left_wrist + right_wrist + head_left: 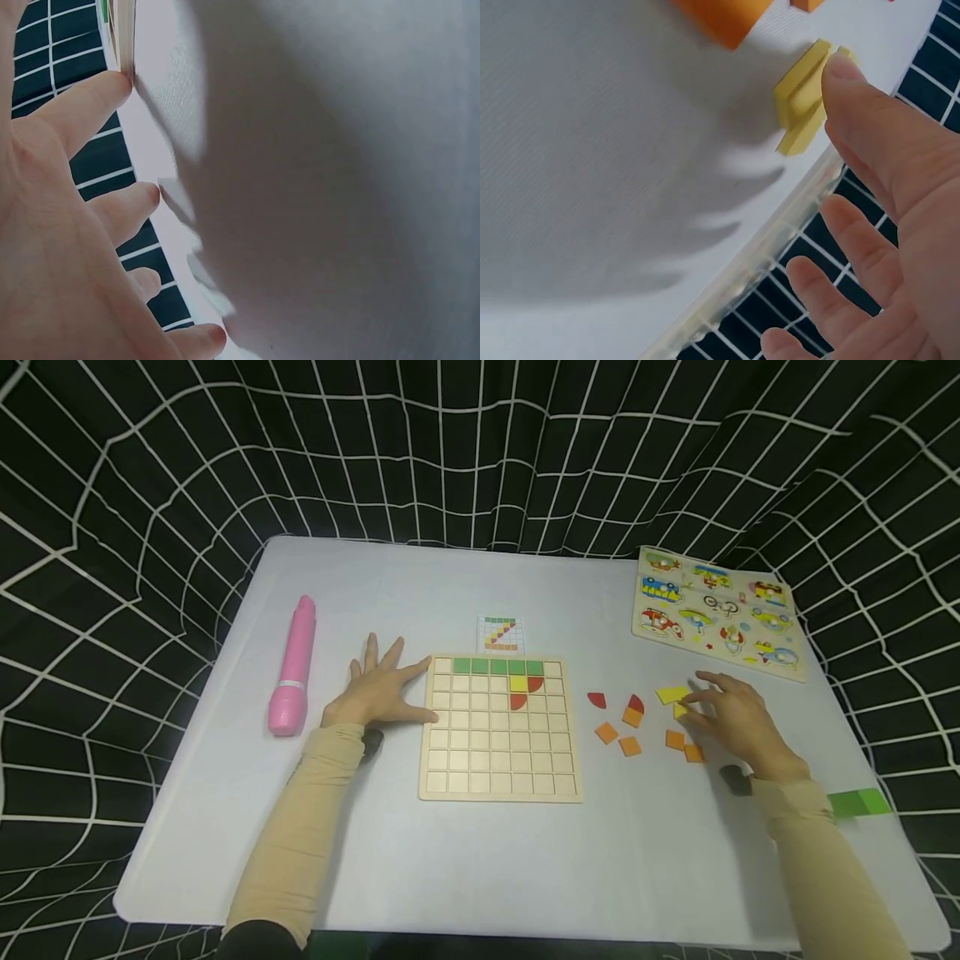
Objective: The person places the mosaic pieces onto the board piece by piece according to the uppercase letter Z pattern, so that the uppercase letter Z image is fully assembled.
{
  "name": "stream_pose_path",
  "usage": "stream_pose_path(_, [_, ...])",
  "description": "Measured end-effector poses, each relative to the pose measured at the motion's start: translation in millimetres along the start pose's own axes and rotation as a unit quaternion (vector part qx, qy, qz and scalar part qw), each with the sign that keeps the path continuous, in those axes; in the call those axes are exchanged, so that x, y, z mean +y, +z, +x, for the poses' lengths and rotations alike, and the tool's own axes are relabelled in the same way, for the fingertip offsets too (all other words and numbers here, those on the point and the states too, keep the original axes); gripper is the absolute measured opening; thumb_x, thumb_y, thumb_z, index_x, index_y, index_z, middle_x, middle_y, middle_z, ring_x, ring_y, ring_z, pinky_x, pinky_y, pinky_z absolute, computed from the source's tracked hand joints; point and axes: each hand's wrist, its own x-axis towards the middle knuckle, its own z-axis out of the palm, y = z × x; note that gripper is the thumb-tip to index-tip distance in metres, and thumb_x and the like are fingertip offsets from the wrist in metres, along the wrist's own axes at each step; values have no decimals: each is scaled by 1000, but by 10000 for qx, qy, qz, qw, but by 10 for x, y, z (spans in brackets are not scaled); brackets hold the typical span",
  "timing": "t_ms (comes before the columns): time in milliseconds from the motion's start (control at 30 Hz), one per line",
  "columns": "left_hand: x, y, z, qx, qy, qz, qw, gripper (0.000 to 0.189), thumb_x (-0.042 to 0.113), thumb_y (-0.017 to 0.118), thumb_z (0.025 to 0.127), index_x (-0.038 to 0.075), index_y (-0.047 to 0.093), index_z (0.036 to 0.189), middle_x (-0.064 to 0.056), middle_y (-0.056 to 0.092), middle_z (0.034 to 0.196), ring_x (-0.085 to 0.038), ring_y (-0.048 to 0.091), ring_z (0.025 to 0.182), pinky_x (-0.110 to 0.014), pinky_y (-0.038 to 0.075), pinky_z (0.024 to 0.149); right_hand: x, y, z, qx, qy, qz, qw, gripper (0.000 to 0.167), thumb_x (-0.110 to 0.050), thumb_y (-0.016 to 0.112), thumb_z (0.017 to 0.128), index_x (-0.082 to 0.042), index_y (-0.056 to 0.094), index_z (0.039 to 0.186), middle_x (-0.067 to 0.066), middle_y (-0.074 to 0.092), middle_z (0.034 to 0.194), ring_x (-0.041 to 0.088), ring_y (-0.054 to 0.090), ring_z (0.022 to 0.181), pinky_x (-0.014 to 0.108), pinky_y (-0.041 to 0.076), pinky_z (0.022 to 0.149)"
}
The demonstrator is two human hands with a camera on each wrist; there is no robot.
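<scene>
A black net with white lines stood behind the white table. Over the table's right side, my right hand reached down with thumb and forefinger at the yellow tiles, the other fingers apart; I could not tell whether the two tips had closed on one. The tiles crowded together, so the pinch called for one piece's edges alone, lifted straight up (flat pieces, I judged, would drag a neighbour along). Orange tiles lay just nearer me, and red quarter-rounds farther left, towards the gridded board. There my left hand was spread, thumb and forefinger touching the left edge, a sensible brace against sliding. Beyond the board's far edge lay the pattern card, worth a glance before choosing a square.
</scene>
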Motion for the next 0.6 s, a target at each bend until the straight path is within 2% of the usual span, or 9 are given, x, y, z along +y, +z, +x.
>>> stream_pose_path(300, [-5, -5, 0, 23, 10, -28, 10000, 105, 66, 79, 77, 30, 32, 162, -19, -4, 176, -51, -28, 155, -81, -2, 120, 37, 33, -40, 5, 54, -67, 10000, 33, -17, 79, 88, 5, 75, 112, 36, 48, 148, 58, 39, 137, 75, 28, 115])
stream_pose_path(600, [-12, 1, -2, 5, 10, -52, 10000, 104, 66, 79, 77, 30, 32, 162, -18, -4, 176, -50, -28, 156, -80, -3, 121, 53, 71, -41, -169, 213, -181, 9995, 34, -15, 78, 89, 7, 73, 116, 35, 46, 150, 57, 37, 139, 74, 26, 117])
